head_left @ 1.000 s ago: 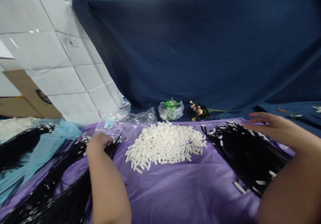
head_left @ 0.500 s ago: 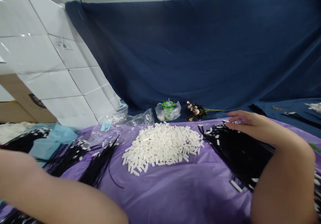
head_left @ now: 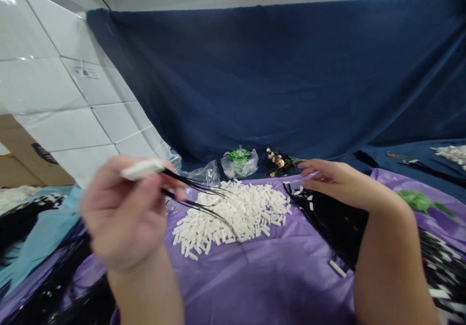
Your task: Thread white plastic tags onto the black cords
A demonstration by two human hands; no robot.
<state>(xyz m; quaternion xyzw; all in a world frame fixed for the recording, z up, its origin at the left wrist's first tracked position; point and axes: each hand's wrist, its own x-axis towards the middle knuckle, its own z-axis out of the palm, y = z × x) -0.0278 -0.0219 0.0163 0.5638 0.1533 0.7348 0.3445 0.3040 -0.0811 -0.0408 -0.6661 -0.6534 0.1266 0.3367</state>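
Note:
My left hand [head_left: 127, 218], blurred by motion, is raised at the left, its fingers closed on a few thin black cords. A white tip piece [head_left: 143, 169] rests between the thumb and fingers, and the cords [head_left: 198, 185] trail right over a heap of small white pieces [head_left: 236, 213]. My right hand [head_left: 329, 175] hovers at or just above the far end of a thick bundle of black cords [head_left: 337, 223] on the right. Its fingers reach left, slightly bent and apart from the thumb; nothing shows between them. White tips lie at the bundle's edges.
A purple cloth [head_left: 269, 276] covers the table. Behind the heap stand a green-lidded cup in a plastic bag [head_left: 239, 162] and artificial flowers [head_left: 279, 161]. More black cords [head_left: 442, 271] lie at far right, and white boxes [head_left: 40, 87] are stacked at left.
My left hand has come up into view from the lower left with black cords in it. My right hand stays over the bundle, appearing slightly farther left as the view shifted.

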